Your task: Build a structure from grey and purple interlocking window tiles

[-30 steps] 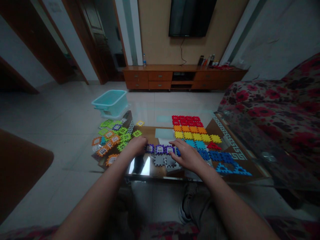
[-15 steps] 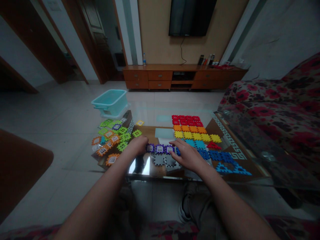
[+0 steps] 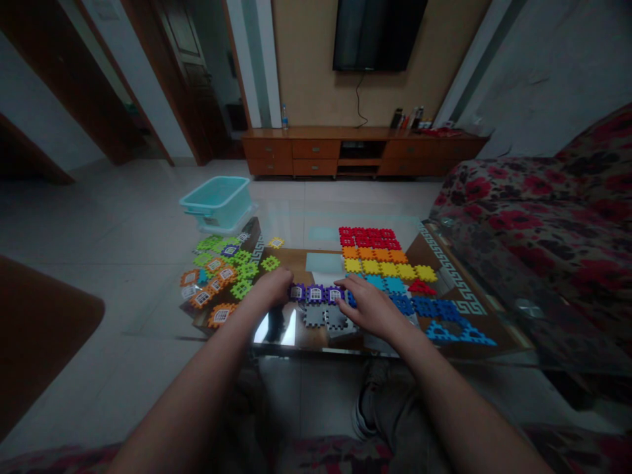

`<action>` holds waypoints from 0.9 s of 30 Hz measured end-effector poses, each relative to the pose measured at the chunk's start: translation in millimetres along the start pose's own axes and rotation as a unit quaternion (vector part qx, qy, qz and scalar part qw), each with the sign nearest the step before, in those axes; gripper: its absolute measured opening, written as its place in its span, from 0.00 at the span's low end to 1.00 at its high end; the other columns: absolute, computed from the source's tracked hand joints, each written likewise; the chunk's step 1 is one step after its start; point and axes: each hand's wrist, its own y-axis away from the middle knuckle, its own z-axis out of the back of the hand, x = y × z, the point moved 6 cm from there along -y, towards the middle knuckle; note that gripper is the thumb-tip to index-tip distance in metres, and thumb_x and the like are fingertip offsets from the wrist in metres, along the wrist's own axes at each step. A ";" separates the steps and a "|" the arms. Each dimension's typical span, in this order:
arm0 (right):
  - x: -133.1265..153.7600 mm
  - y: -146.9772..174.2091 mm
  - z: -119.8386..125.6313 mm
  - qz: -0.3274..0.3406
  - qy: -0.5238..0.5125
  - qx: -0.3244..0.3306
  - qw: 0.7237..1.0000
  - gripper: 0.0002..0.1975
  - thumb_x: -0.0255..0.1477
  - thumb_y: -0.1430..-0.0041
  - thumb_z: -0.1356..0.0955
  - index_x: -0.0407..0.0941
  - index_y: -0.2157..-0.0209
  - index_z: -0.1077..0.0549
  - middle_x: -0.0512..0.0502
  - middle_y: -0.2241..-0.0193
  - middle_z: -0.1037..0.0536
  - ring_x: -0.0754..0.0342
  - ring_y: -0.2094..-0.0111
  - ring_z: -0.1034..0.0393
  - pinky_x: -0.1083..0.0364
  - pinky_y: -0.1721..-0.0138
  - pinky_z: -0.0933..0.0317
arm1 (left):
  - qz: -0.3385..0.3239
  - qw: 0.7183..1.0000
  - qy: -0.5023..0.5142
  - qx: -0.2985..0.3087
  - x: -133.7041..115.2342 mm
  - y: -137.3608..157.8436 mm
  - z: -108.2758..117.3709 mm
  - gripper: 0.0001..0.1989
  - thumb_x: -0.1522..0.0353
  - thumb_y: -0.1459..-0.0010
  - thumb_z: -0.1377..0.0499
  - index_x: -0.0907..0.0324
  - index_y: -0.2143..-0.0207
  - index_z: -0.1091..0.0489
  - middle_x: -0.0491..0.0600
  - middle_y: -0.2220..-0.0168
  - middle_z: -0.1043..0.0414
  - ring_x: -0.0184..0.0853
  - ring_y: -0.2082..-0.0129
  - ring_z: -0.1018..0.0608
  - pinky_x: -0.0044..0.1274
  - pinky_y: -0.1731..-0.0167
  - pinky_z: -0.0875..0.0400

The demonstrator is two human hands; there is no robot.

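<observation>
A row of purple window tiles (image 3: 316,293) with white panes and toothed edges lies flat on the glass table, between my hands. My left hand (image 3: 277,288) is closed at the left end of the row, its fingertips on the leftmost purple tile. At the other end, my right hand (image 3: 368,301) has its index finger and thumb around the edges of the right purple tile. Grey toothed tiles (image 3: 315,316) sit just below the purple ones. Dark blue tiles (image 3: 437,307) extend to the right, partly covered by my right hand.
Red tiles (image 3: 369,237), orange tiles (image 3: 374,255), yellow tiles (image 3: 388,269) and light blue tiles (image 3: 395,285) lie in rows on the right. Green tiles (image 3: 241,288) and orange window tiles (image 3: 222,315) are loosely spread at left. A turquoise bin (image 3: 217,204) stands beyond the table's far left corner.
</observation>
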 end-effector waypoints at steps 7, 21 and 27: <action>-1.3 0.2 -1.2 -0.001 0.001 0.000 1.000 0.15 0.31 0.38 0.34 0.47 0.49 0.30 0.41 0.52 0.25 0.46 0.50 0.29 0.47 0.50 0.33 | -0.002 1.000 -0.003 -0.019 -0.8 1.3 3.2 0.12 0.70 0.51 0.37 0.61 0.62 0.24 0.59 0.58 0.23 0.41 0.62 0.22 0.27 0.61 0.29; 0.1 -0.1 -0.4 -0.003 -0.006 0.008 1.000 0.13 0.30 0.37 0.34 0.47 0.51 0.29 0.41 0.54 0.24 0.46 0.52 0.29 0.46 0.51 0.33 | -0.002 1.000 0.006 -0.016 3.7 -4.4 -3.5 0.11 0.70 0.52 0.36 0.60 0.64 0.23 0.57 0.62 0.22 0.39 0.65 0.22 0.26 0.64 0.29; -1.0 0.2 -1.1 -0.007 -0.002 0.010 1.000 0.13 0.30 0.37 0.34 0.47 0.51 0.29 0.41 0.55 0.24 0.46 0.52 0.28 0.47 0.51 0.32 | -0.007 1.000 0.014 -0.018 4.5 -3.9 -4.5 0.10 0.69 0.51 0.37 0.60 0.63 0.23 0.57 0.61 0.22 0.40 0.64 0.22 0.26 0.63 0.29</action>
